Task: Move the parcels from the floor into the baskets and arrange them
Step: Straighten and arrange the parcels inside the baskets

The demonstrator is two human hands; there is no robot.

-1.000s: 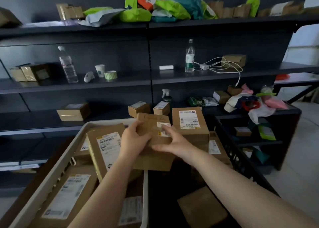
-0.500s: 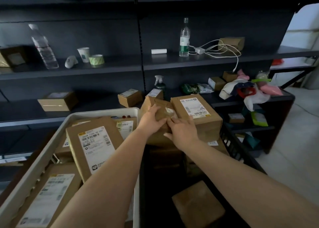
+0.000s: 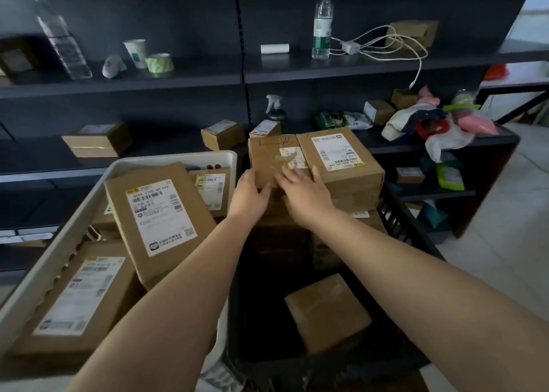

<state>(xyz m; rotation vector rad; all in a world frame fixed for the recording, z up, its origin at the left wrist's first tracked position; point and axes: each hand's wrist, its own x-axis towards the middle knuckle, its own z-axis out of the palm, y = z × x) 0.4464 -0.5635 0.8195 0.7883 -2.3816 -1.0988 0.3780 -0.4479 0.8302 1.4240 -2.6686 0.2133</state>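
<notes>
Both hands, left (image 3: 249, 194) and right (image 3: 303, 194), rest loose-fingered, not gripping, on the parcel (image 3: 271, 161) atop the black basket's (image 3: 395, 213) far stack; press it flush against the labelled box (image 3: 341, 157)

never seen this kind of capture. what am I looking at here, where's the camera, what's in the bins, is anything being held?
There is no robot: a person is working with bare hands. The single view comes from a wide-angle camera worn on the head, looking forward and down, so the two forearms reach in from the bottom edge.

The left hand and right hand both rest on a small brown parcel at the far end of the black basket. It sits right beside a larger labelled box. The hands look flat against it, pressing or nudging rather than lifting, though I cannot be sure.

To the left is a white basket filled with labelled cardboard parcels. A plain box lies low in the black basket. Behind stand dark shelves with bottles, a cup, tape and more small boxes.
</notes>
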